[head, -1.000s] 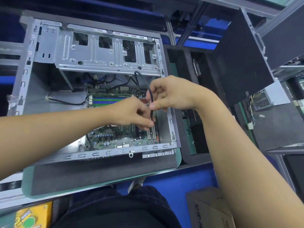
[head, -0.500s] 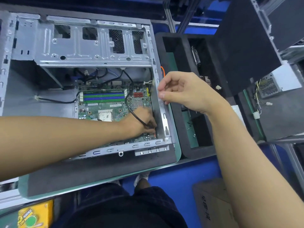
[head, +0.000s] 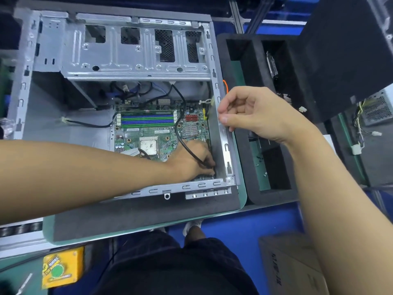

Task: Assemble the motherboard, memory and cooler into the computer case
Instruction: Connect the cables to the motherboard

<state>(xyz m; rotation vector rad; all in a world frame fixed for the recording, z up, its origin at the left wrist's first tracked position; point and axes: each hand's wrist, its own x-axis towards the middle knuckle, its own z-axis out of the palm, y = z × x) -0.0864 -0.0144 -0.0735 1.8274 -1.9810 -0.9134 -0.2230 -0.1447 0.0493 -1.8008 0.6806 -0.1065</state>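
Both sets of fingers are curled. Those of the left hand (head: 191, 160) pinch a cable (head: 180, 133) at the near right corner of the motherboard (head: 148, 133), which lies in the case (head: 136, 67). The thumb of the right hand (head: 255, 111) touches the case's right rim; whether it grips anything is unclear.
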